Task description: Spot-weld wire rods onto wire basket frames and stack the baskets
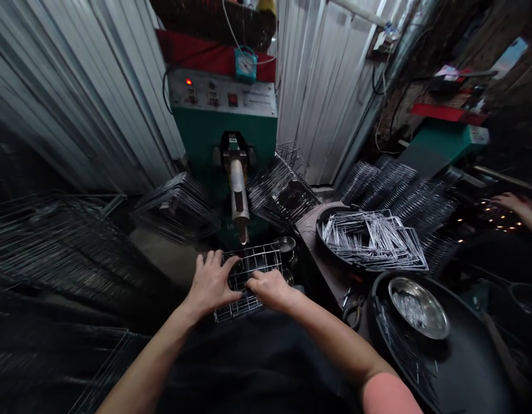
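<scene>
Well, from far off I looked through the head camera, and the biggest thing I saw was the gray ridged wall (pixel 97 98) at the back. In front of it stood a green machine (pixel 201 132), with a long metal arm (pixel 239 190) poking out and down. On the left, a big pile of wire (pixel 68 247) sat in the dark, all blurry. On the right was a wide black tub (pixel 473 368), and just past it a smaller black tray (pixel 341 256) heaped with bent wire pieces (pixel 378 236). My wire rack (pixel 261 253) was in the middle, right by the tip of the metal arm, and I could not tell if the two touched. A shiny bowl (pixel 436 316) sat in the tub with little bits of metal (pixel 408 307) in it. My left hand (pixel 211 282) gripped the left side of the rack, with its fingers spread apart. My right hand (pixel 274 289) was curled onto the right part of the rack, holding its wires. Far to the right I saw another person's hand (pixel 507 201). Near the tub lay a tool with loop handles (pixel 354 315). Last, a tiny red light (pixel 188 81) glowed on the green machine.
</scene>
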{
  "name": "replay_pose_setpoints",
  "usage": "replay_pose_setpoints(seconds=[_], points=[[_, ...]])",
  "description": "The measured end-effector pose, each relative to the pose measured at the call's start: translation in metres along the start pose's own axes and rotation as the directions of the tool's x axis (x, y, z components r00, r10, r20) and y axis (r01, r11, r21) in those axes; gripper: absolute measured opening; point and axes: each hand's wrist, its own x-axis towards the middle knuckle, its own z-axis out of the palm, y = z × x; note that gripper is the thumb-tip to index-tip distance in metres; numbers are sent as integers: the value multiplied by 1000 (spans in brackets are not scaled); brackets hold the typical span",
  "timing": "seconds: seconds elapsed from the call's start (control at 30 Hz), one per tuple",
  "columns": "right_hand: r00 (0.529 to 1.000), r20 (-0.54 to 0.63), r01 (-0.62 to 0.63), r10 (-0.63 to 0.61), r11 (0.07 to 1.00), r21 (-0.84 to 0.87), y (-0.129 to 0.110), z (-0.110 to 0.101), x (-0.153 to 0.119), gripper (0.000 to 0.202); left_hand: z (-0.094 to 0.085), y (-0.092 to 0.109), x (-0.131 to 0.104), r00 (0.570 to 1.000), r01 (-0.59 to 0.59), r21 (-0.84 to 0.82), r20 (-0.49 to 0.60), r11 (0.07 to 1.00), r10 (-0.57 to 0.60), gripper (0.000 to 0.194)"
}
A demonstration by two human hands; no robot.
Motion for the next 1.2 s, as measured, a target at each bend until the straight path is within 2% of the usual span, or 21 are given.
replay_pose_setpoints(seconds=[0.43, 0.8, 1.03, 1.2], points=[[998, -54, -16, 13, 999, -47, 10, -6, 19, 21, -3, -16, 18, 995, -37, -31, -92, 999, 34, 71], [998, -10, -65, 65, 998, -10, 16, -15, 32, 24, -5, -23, 34, 1000, 0, -42, -31, 999, -2, 70], [995, -37, -96, 96, 995, 0, 16, -18, 31, 25, -5, -24, 37, 999, 4, -108, -36, 994, -8, 66], [993, -67, -104, 102, 994, -35, 15, -13, 31, 23, -7, -25, 37, 1000, 7, -94, -10, 996, -8, 58]])
